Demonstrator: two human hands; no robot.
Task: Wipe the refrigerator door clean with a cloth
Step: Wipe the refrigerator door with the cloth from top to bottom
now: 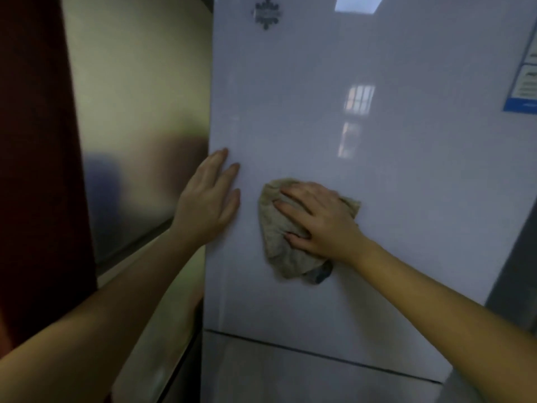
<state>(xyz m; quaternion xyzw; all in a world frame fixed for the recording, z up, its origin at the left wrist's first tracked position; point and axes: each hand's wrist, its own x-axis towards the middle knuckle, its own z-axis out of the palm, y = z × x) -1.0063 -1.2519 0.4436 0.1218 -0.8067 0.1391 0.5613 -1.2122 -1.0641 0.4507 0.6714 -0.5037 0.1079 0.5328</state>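
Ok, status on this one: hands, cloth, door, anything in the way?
Right hand flat, pressing cloth on refrigerator door. Left hand flat against door's left edge. Sticker upper right, snowflake emblem up top; both clear of the cloth.

No legible text. On refrigerator door (363, 184): snowflake-shaped emblem (266, 12) near the top, lettering across it too blurred to read; blue-and-white sticker (524, 82) at right edge, printed lines blurred, unreadable
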